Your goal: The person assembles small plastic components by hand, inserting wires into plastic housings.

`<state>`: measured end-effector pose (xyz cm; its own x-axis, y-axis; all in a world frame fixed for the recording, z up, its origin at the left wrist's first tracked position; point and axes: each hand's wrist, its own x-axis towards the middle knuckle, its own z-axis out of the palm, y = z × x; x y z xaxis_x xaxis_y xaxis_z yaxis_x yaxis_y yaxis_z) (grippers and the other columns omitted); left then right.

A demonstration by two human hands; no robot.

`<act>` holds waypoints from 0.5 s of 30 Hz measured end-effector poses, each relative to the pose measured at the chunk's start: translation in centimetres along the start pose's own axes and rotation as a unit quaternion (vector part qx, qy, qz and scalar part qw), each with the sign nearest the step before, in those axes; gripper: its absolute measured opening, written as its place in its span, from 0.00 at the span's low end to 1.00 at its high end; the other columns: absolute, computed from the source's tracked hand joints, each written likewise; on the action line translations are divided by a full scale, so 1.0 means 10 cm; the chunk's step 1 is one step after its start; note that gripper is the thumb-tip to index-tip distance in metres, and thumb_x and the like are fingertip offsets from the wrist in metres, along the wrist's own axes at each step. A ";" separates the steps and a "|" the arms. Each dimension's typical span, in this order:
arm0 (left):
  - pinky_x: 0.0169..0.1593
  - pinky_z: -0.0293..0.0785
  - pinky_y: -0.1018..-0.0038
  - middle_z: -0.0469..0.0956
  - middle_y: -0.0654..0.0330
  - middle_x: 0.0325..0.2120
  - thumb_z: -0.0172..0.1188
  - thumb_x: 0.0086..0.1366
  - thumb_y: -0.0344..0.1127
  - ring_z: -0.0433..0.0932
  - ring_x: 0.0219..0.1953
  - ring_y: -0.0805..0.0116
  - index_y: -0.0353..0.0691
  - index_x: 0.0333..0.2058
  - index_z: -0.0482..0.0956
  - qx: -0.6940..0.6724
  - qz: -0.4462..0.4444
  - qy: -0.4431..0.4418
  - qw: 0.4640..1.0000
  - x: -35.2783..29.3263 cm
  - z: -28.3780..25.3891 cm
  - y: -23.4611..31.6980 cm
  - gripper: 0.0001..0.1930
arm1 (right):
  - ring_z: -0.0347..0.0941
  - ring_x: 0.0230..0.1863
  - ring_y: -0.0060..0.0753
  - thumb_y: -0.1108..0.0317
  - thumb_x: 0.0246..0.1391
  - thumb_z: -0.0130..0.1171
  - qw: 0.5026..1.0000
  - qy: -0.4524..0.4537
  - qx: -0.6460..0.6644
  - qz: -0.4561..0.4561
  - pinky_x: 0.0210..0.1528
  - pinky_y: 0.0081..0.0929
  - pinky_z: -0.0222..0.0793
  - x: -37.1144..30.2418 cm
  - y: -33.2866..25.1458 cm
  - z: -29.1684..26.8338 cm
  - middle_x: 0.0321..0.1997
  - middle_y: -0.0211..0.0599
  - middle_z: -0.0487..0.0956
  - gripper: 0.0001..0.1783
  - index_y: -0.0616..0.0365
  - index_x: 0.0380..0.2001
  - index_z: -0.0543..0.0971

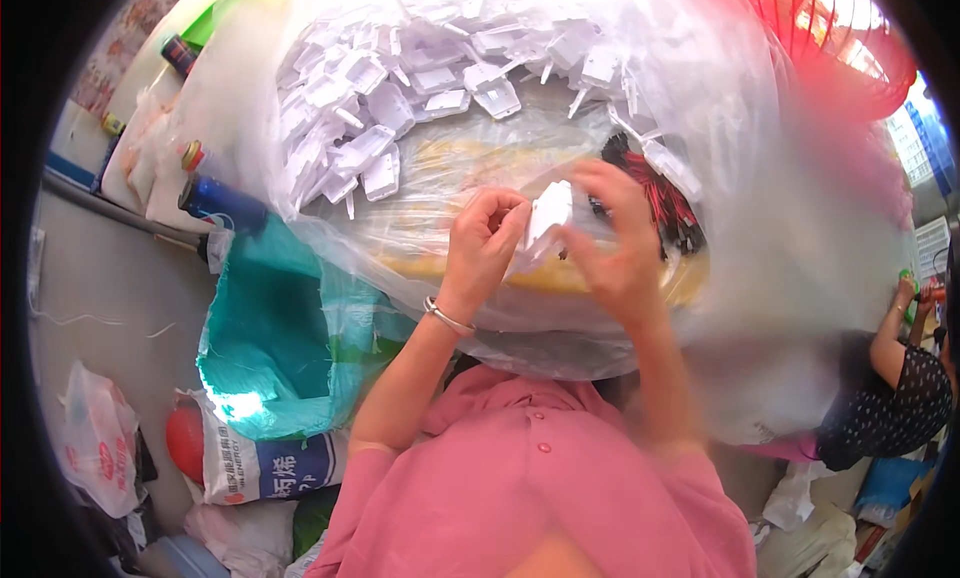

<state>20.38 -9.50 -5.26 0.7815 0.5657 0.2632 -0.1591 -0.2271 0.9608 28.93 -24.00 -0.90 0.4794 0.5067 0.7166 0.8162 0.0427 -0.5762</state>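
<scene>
My left hand (485, 240), with a bangle at the wrist, pinches a small white plastic casing (551, 210) by its left side. Around the casing's right side curves my right hand (618, 240), slightly smeared, with thumb and fingers apart. A small dark bit shows between those fingers, too blurred to name. To the right of that hand lies a bundle of red and black wires (668, 203), partly hidden by it. Many similar white casings (385, 103) with narrow stems are heaped along the far side of the plastic-covered work surface (465, 143).
Clear plastic sheeting (745, 168) drapes around the surface. At left are a blue can (222, 200), a teal woven bag (265, 328) and a printed white sack (265, 463). A red mesh cover (835, 43) hangs at upper right. Another person in dotted clothing (900, 408) works at far right.
</scene>
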 end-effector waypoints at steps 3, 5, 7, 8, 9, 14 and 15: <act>0.32 0.69 0.83 0.74 0.63 0.32 0.56 0.60 0.28 0.71 0.28 0.80 0.32 0.31 0.75 -0.016 0.025 -0.007 1.000 -0.01 0.06 0.01 0.04 | 0.67 0.51 0.44 0.63 0.41 0.64 0.994 -0.046 -0.093 -0.020 0.55 0.39 0.58 -0.02 -0.03 0.06 0.51 0.44 0.70 0.22 0.57 0.42 0.74; 0.32 0.69 0.83 0.74 0.62 0.33 0.57 0.60 0.28 0.71 0.28 0.80 0.32 0.31 0.75 -0.003 0.036 -0.002 0.999 0.00 0.07 0.03 0.04 | 0.70 0.47 0.46 0.65 0.40 0.64 0.993 -0.073 -0.043 0.078 0.49 0.37 0.64 -0.09 0.07 0.08 0.50 0.45 0.70 0.22 0.60 0.40 0.74; 0.33 0.69 0.83 0.74 0.62 0.35 0.56 0.61 0.29 0.72 0.29 0.79 0.32 0.33 0.74 -0.003 0.036 0.009 0.999 -0.03 0.02 0.04 0.05 | 0.70 0.46 0.47 0.66 0.40 0.64 0.988 -0.088 0.012 0.125 0.47 0.36 0.66 -0.15 0.14 0.11 0.49 0.46 0.70 0.21 0.61 0.39 0.75; 0.33 0.68 0.84 0.74 0.61 0.37 0.55 0.62 0.29 0.73 0.32 0.79 0.33 0.34 0.74 -0.046 0.008 0.019 0.999 -0.03 0.00 0.06 0.05 | 0.71 0.45 0.47 0.66 0.40 0.64 0.978 -0.104 0.066 0.169 0.45 0.35 0.68 -0.18 0.18 0.13 0.49 0.47 0.70 0.20 0.63 0.39 0.75; 0.32 0.68 0.85 0.75 0.60 0.40 0.54 0.64 0.30 0.75 0.34 0.79 0.34 0.35 0.74 -0.092 -0.020 0.024 0.995 -0.02 0.00 0.11 0.06 | 0.71 0.45 0.47 0.66 0.40 0.64 0.978 -0.100 0.063 0.172 0.45 0.35 0.68 -0.22 0.26 0.12 0.49 0.47 0.70 0.20 0.63 0.39 0.75; 0.28 0.67 0.86 0.74 0.60 0.38 0.54 0.64 0.31 0.76 0.32 0.79 0.34 0.36 0.74 -0.153 -0.033 0.032 0.987 0.08 -0.15 0.26 0.06 | 0.68 0.51 0.41 0.69 0.40 0.65 0.961 -0.157 0.127 0.188 0.51 0.31 0.65 -0.28 0.51 0.06 0.51 0.43 0.69 0.20 0.60 0.40 0.76; 0.28 0.67 0.85 0.74 0.59 0.38 0.55 0.64 0.31 0.76 0.33 0.79 0.34 0.36 0.74 -0.167 -0.046 0.009 0.985 0.08 -0.13 0.26 0.06 | 0.68 0.51 0.41 0.69 0.40 0.65 0.961 -0.157 0.127 0.188 0.51 0.31 0.65 -0.28 0.54 0.07 0.51 0.43 0.69 0.20 0.60 0.40 0.76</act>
<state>19.81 -8.56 -2.44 0.7915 0.5866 0.1719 -0.2796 0.0974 0.9552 31.72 -24.58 -6.30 0.5717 0.7606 0.3077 0.4793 -0.0051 -0.8777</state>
